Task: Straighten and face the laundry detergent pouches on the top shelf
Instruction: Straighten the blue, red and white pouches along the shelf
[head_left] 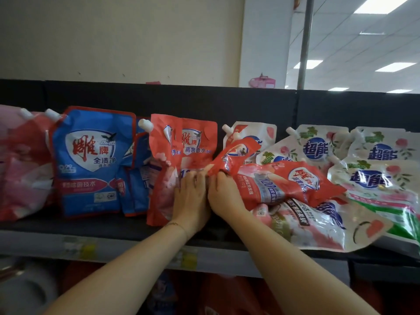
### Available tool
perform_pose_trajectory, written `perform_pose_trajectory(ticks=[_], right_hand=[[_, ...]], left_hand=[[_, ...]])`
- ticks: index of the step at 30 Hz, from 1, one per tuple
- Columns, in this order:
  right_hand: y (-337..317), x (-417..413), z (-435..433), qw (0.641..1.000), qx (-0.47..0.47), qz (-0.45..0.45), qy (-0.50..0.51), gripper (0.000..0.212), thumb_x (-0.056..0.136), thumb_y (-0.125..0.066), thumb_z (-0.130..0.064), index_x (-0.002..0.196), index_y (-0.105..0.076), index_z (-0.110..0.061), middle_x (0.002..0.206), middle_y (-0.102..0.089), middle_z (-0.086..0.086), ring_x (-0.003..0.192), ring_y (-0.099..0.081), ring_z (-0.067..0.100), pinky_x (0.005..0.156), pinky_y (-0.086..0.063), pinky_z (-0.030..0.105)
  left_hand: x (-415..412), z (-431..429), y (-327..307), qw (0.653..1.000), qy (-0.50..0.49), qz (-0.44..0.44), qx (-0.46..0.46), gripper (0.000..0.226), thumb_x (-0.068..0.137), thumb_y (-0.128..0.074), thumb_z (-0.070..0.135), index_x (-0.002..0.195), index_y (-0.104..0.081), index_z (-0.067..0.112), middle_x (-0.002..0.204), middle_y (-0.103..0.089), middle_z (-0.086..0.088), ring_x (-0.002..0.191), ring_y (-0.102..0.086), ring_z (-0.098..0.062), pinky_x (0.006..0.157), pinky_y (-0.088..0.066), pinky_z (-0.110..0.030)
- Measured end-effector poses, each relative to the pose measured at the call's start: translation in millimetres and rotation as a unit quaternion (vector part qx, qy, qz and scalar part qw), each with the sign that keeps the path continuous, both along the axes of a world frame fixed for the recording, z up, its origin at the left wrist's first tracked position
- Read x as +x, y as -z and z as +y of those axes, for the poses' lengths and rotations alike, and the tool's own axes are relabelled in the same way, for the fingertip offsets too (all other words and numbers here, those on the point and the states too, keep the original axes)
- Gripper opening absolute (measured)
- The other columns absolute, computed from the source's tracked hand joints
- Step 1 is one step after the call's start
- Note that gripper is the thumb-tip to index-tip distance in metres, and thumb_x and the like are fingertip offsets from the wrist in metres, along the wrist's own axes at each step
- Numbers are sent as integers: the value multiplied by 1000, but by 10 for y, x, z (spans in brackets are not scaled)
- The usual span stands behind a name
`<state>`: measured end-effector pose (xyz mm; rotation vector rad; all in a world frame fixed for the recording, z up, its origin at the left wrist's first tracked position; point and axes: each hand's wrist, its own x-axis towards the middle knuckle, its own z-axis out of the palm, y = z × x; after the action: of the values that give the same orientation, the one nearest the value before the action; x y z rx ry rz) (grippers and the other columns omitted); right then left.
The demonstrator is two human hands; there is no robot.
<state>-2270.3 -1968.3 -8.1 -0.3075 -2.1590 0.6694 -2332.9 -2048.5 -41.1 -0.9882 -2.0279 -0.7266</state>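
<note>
On the top shelf [91, 223], mid-row, both hands side by side, nearly touching. Left hand [191, 196] curled onto the lower right front of the upright red pouch [181, 146], steadying it. Right hand [225, 194] clamped on the crumpled top end of the fallen red pouch [288, 183], itself sprawled slantwise over the toppled white pouches [318, 219]. Step in hand, by the look: raising the fallen red one to stand beside its twin. Next move likely a lift and a turn, spout up, print outward, then a seat on the bottom gusset tight against the neighbour. Soft fill, probably prone to slumping, so low support advisable. Blue pouch [91, 160] further left already standing and faced. White ones right of centre in a heap, some leaning on the dark back panel [159, 98], still to do. Glossy plastic film throughout, creased, dented, floppy. White spout [145, 125] at an upper corner of each standing pouch. Matte dark shelf deck.
</note>
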Motion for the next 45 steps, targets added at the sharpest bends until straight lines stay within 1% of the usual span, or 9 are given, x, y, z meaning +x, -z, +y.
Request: perform_pose_trajectory(ticks=[5, 9, 13, 18, 26, 33, 38, 41, 45], right_hand=[[-221, 99, -66, 992, 123, -21, 12, 23, 95, -43, -11, 86, -61, 0, 96, -65, 20, 83, -57, 29, 66, -31, 26], [-199, 157, -66, 982, 183, -41, -31, 24, 97, -42, -14, 98, -61, 0, 109, -58, 16, 95, -53, 27, 79, -41, 30], [-318, 268, 23, 981, 132, -87, -114, 22, 96, -47, -21, 86, -61, -7, 100, -54, 2, 87, -52, 19, 78, -43, 31], [-480, 460, 174, 989, 103, -91, -59, 27, 91, -44, -13, 79, -64, 0, 77, -62, 10, 73, -57, 25, 66, -47, 36], [-502, 731, 678, 968, 161, -133, 140, 11, 88, -47, -13, 79, -53, -17, 83, -59, 4, 65, -51, 16, 59, -40, 28], [-411, 1222, 1058, 964, 82, -113, 228, 21, 85, -43, -15, 64, -44, -15, 67, -49, 2, 66, -48, 25, 53, -32, 27], [-333, 1337, 1138, 951, 124, -172, 226, 23, 91, -43, -25, 88, -61, -12, 88, -61, 4, 77, -56, 23, 64, -44, 30], [-291, 1350, 1157, 958, 129, -104, 235, 19, 92, -43, -21, 99, -60, -15, 94, -60, 0, 80, -55, 20, 65, -45, 32], [-285, 1336, 1130, 973, 130, 61, 179, 14, 93, -42, -19, 91, -54, -13, 87, -56, 0, 77, -55, 20, 66, -51, 39]], left_hand=[[120, 137, -133, 990, 22, -88, 111, 38, 87, -59, 23, 119, -44, 9, 119, -48, -12, 112, -47, -32, 93, -42, -50], [131, 269, -88, 992, -12, -61, 110, 47, 87, -60, 24, 127, -40, 9, 120, -49, -16, 112, -49, -33, 97, -41, -41], [116, 214, -61, 966, 17, -137, 220, 45, 81, -64, 19, 116, -40, 5, 116, -48, -17, 109, -48, -34, 92, -44, -45], [279, 179, -206, 964, 92, 137, 209, 45, 78, -60, 17, 116, -37, 12, 122, -39, -12, 112, -41, -29, 93, -39, -40], [552, 553, -309, 944, 152, 287, 52, 43, 75, -67, 7, 113, -48, 10, 117, -54, -13, 106, -48, -29, 92, -47, -42], [677, 1132, -518, 986, 53, -1, -157, 87, 73, -53, 75, 137, -36, 19, 140, -42, -4, 131, -34, -25, 108, -26, -43], [683, 1379, -520, 968, 59, -64, -237, 57, 81, -37, 75, 129, -48, 45, 141, -48, 7, 132, -39, -28, 106, -20, -55], [638, 1348, -515, 974, 97, -16, -204, 37, 92, -35, 62, 115, -58, 44, 121, -62, 6, 112, -57, -27, 91, -40, -42], [486, 1223, -563, 979, 163, -99, -68, 40, 98, -36, 49, 115, -65, 29, 104, -64, -2, 97, -62, -28, 80, -48, -38]])
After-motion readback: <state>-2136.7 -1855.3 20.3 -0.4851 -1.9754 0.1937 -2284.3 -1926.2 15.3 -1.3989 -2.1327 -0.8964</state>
